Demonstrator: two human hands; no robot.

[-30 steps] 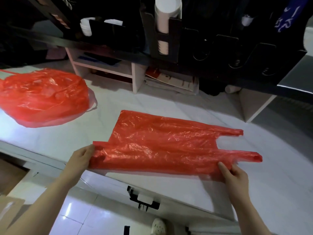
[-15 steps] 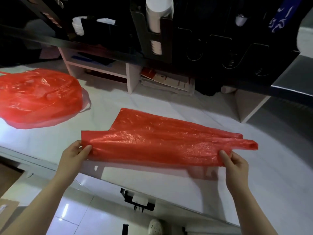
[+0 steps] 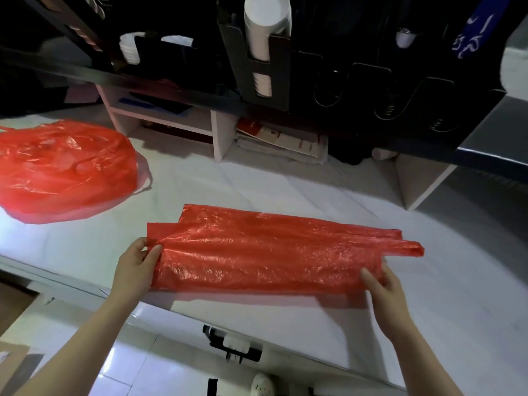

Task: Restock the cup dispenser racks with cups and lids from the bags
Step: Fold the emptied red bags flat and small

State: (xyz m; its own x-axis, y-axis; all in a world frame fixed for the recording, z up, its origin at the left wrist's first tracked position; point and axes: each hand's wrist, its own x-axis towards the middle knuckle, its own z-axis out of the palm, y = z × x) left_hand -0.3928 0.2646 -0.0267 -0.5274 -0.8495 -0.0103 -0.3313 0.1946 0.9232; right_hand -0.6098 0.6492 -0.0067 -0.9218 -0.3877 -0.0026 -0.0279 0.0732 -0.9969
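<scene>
Together, left hand [image 3: 134,267] and right hand [image 3: 385,285] pinch a crinkly red bag [image 3: 265,252].

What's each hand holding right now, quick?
Left hand: pinching the left end of the flat red bag.
Right hand: gripping the same bag's right end.

Light is uneven: the counter [image 3: 285,190] is bright mid-frame and burns out to glare at the left edge, below the full red bag [image 3: 63,167]. The upper frame is dim, the black dispenser rack [image 3: 371,81] nearly lost in shadow. The flat red bag [image 3: 271,252] glints with highlights and throws a soft reddish shadow toward the lower edge. The floor tiles [image 3: 128,361] at lower left mirror light. Wide-angle distortion bends the counter's edge.
</scene>
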